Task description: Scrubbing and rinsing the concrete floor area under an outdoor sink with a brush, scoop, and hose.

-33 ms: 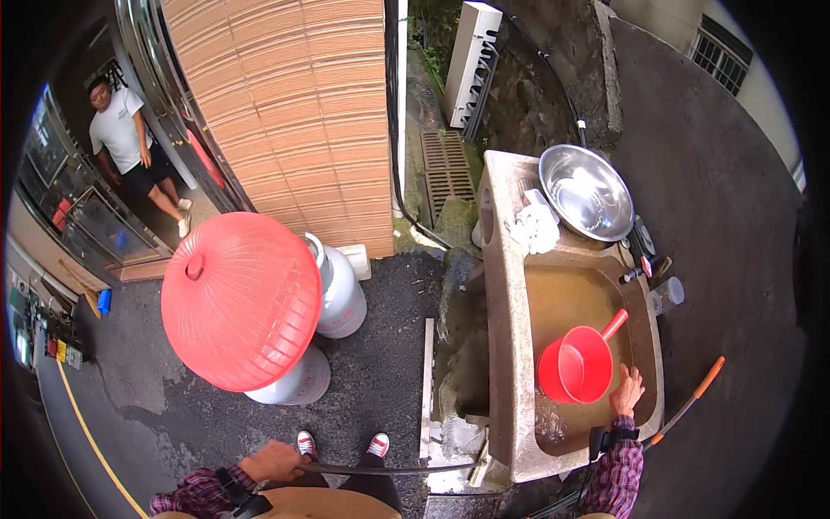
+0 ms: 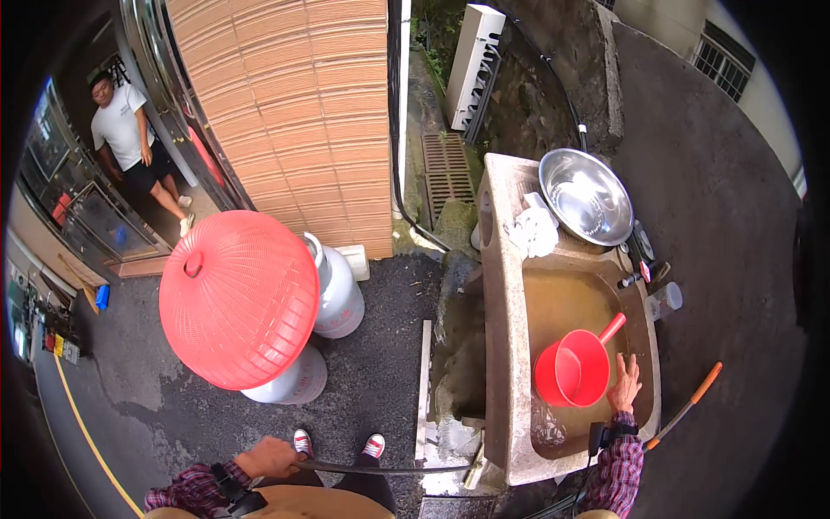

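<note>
My left hand (image 2: 270, 458) grips a dark hose (image 2: 372, 470) low in the view. My right hand (image 2: 624, 385) is open inside the concrete sink (image 2: 519, 363), fingers spread near its right wall, just right of a red plastic dipper (image 2: 566, 374). The dipper floats or rests in murky brownish water (image 2: 571, 294); I cannot tell which. On the sink's raised far part sit a steel basin (image 2: 586, 195) and a white crumpled cloth (image 2: 534, 232).
Gas cylinders (image 2: 337, 303) stand left, topped by a red mesh dome cover (image 2: 233, 303). Someone (image 2: 130, 138) stands in the doorway beyond. An orange-handled tool (image 2: 696, 398) lies right of the sink. A drain grate (image 2: 447, 169) lies behind, beside a tiled wall (image 2: 285, 104).
My right hand has moved slightly farther forward in the sink. The view has shifted very slightly.
</note>
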### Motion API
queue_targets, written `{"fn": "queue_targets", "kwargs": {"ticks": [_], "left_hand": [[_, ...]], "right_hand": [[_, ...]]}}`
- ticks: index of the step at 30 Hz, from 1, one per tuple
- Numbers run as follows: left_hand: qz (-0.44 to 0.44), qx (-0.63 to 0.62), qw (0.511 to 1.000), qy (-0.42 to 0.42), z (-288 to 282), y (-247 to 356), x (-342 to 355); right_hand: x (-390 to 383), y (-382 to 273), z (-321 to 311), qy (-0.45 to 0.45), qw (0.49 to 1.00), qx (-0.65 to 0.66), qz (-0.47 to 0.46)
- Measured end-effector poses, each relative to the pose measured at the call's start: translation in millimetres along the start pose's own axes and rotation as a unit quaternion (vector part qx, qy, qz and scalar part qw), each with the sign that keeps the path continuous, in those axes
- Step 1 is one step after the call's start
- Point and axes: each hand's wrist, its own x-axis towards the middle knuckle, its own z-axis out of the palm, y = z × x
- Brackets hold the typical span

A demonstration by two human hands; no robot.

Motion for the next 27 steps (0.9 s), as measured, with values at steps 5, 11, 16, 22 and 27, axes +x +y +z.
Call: {"fn": "queue_targets", "kwargs": {"ticks": [5,11,16,22,27], "left_hand": [[0.006,0.011,1.000,0.023,1,0,11],[-0.010,0.006,1.000,0.011,2,3,9],[-0.033,0.001,0.999,-0.007,-13,4,10],[-0.015,0.020,1.000,-0.010,-17,-2,24],[0.035,0.040,0.997,0.053,-23,-3,35]], "right_hand": [[49,-30,20,-0.169,0.974,-0.037,-0.147],[71,-24,71,-0.316,0.946,-0.024,-0.064],[47,21,66,-0.283,0.940,-0.147,-0.124],[11,71,36,-0.163,0.982,-0.074,-0.057],[-33,126,33,-0.360,0.846,0.367,0.142]]}}
